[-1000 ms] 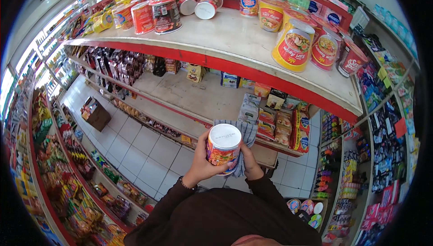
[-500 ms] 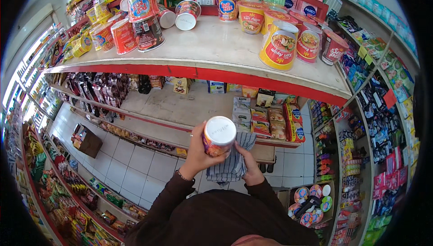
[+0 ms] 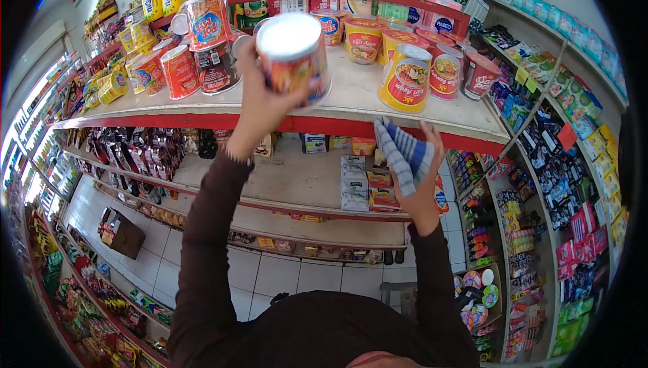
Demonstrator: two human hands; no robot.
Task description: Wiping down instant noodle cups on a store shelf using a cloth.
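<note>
My left hand (image 3: 260, 113) is wrapped round an orange instant-noodle cup (image 3: 294, 71), its plain white end facing up. It is raised over the front edge of the top shelf (image 3: 354, 79); whether it touches the shelf cannot be told. My right hand (image 3: 424, 198) grips a blue-and-grey striped cloth (image 3: 399, 155), bunched up just below the shelf's red edge. To the right of the held cup stand a yellow noodle cup (image 3: 405, 84) and a red noodle cup (image 3: 444, 74). On its left, an orange noodle cup (image 3: 208, 25) is stacked on a dark one (image 3: 217, 69).
Below, a lower shelf (image 3: 290, 169) bears silver packets (image 3: 354, 189) at its right. A carton (image 3: 121, 233) stands on the tiled floor at the left. Near my right elbow is an open box (image 3: 498, 300) of cups. Stocked racks line both sides.
My left hand has carried the noodle cup from in front of my chest up to the top shelf. My right hand has drawn apart from it, moving up and right with the cloth.
</note>
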